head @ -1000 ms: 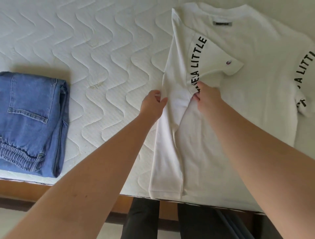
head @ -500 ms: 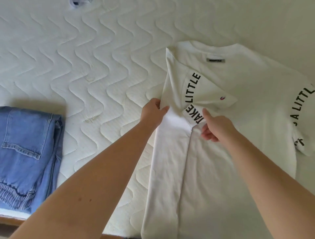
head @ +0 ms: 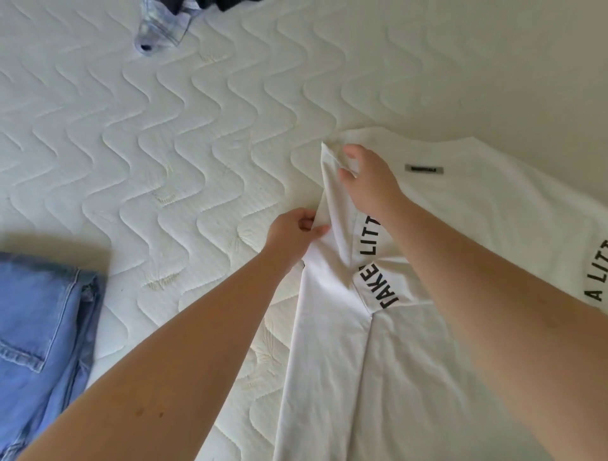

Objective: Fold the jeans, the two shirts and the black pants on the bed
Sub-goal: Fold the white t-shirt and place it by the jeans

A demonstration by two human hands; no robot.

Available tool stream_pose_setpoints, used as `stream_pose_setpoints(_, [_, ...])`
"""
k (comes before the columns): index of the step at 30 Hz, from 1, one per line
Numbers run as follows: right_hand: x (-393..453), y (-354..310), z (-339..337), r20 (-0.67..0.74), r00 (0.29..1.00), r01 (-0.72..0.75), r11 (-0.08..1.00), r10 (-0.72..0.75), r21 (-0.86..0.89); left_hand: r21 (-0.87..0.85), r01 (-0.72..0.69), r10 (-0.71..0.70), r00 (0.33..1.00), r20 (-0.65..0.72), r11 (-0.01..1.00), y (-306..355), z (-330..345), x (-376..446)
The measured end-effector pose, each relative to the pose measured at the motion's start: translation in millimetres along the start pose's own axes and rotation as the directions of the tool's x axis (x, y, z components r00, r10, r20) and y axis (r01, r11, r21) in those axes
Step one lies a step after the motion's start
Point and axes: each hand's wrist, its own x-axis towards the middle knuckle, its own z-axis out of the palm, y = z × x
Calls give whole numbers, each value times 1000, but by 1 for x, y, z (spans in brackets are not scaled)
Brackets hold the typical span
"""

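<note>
White shirt (head: 460,362): one, smooth cotton-like cloth, lying flat on the right half of the bed, its left side folded inward in a long straight strip; curved black letters on both sleeves, a small dark label below the collar.
Left hand (head: 292,235): fingers curled, pinching the folded left edge of the white shirt.
Right hand (head: 368,179): thumb and fingers closed on the upper corner of the fold, near the shoulder.
Jeans (head: 42,345): one pair, light blue denim with pale stitching and a pocket seam, folded into a block at the bed's left edge, well apart from the white shirt.
Bed (head: 164,138): white quilted mattress, stitched in wavy rows, faint yellowish marks.
Pale garment (head: 163,31): bluish crumpled cloth at the top edge, partly cut off.
Dark cloth (head: 230,4): beside it, barely in view; kind unclear.
</note>
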Motion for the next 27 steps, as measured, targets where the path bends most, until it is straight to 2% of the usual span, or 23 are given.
stream_pose_setpoints(3, [24,-8,6,24,1000,-14,992,17,-128,-166,36,-24,997,74,985,-4,-6,2])
stream_pose_setpoints(7, [40,-14,3,73,997,-6,971,24,-237,-233,63,-35,992,123,970,-7,-10,6])
stream_pose_setpoints(10, [51,-20,-10,137,989,69,994,-57,-84,-237,92,-58,988,145,967,-10,-13,11])
stream_pose_setpoints(14, [68,-20,-28,156,985,51,989,-73,138,-315,148,-86,975,204,937,-10,-16,10])
stream_pose_setpoints(20, [71,-17,-11,129,991,8,966,-43,258,-272,100,-28,966,256,957,-13,-18,8])
stream_pose_setpoints(24, [65,-11,-7,153,986,28,979,-60,204,-232,71,-25,980,195,970,-16,-15,11])
stream_pose_setpoints(27, [65,-1,-16,166,984,83,992,-67,-93,-257,98,-53,983,175,961,-18,-15,13])
